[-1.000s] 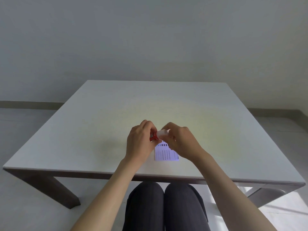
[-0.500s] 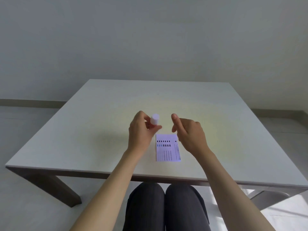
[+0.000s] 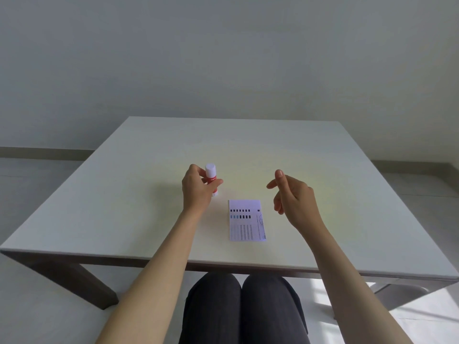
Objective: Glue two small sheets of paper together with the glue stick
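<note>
A red glue stick (image 3: 211, 177) with a white cap stands upright, gripped by my left hand (image 3: 198, 189) left of centre on the white table (image 3: 124, 199); its base is at or just above the tabletop. A small printed sheet of paper (image 3: 247, 220) lies flat near the front edge, between my hands. It looks like a single sheet; I cannot tell whether another lies under it. My right hand (image 3: 294, 197) hovers to the right of the paper, fingers loosely curled and apart, holding nothing.
The table's front edge (image 3: 223, 261) runs just above my knees (image 3: 241, 306). A plain wall and a baseboard lie behind the table. A dark table leg (image 3: 74, 281) shows at the lower left.
Both hands were together on the glue stick over the paper. They have parted: my left hand carried the capped stick left and lower, and my right hand let go and moved right.
</note>
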